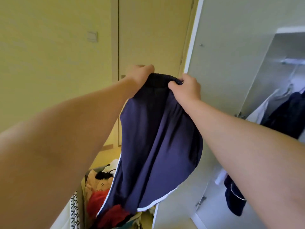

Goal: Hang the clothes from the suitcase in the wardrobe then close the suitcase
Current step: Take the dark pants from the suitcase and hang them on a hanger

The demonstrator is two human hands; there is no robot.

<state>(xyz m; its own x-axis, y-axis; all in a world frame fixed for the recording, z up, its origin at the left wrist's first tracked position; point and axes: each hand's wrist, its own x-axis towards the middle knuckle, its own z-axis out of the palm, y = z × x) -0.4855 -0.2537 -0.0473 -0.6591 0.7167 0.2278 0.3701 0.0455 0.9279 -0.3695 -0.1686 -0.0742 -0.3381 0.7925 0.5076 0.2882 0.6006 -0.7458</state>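
I hold up a pair of navy shorts (158, 142) with white piping by the dark elastic waistband. My left hand (140, 75) grips the waistband's left end, my right hand (184, 90) pinches its right end. The shorts hang down in front of me, above the open suitcase (100, 187), which lies on the floor full of red, cream and black clothes. The wardrobe (264, 113) stands open at the right, with dark and white garments (283, 116) hanging from its rail (292, 61).
The open white wardrobe door (222, 63) stands just behind the shorts. A closed room door (148, 38) and a wall with a light switch (92, 36) lie beyond. A black-and-white patterned fabric (74, 210) shows at the bottom left.
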